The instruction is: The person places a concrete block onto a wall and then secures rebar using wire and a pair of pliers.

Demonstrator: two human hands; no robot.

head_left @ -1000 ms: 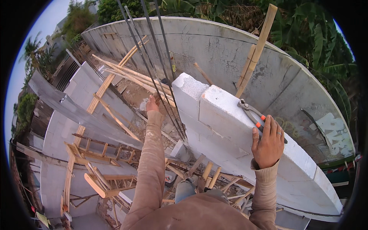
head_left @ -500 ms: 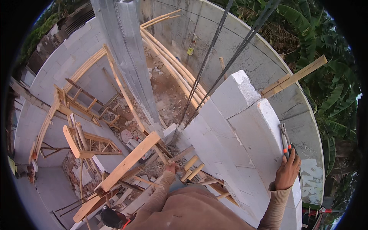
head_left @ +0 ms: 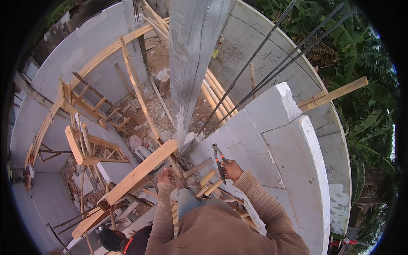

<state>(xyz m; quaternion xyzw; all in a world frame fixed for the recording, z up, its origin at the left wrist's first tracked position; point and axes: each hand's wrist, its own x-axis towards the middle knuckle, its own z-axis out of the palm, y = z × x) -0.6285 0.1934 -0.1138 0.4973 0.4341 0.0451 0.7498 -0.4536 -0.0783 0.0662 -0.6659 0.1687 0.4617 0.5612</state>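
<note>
My right hand (head_left: 231, 170) is closed round the handles of a pair of pincers (head_left: 216, 149), dark metal with orange bands on the grips. The jaws point up and away, in front of the pale block wall (head_left: 293, 148). My left hand (head_left: 165, 175) is lower and to the left, with its fingers loosely apart and nothing visible in them. It is beside the broad wooden plank (head_left: 142, 172) and a slanting wooden pole (head_left: 146, 108); whether it touches either is unclear.
A tall grey column (head_left: 189, 55) rises ahead of me. Dark steel rods (head_left: 276, 59) slant up to the right. Rubble lies far below around timber scaffolding (head_left: 102, 160). Another person in a dark cap (head_left: 111, 239) is at lower left. A split timber (head_left: 335, 93) juts past the wall.
My right hand has brought the pincers from the wall's right edge leftward, in front of my body. My left hand has let go of the wooden pole and shifted left. The view has turned.
</note>
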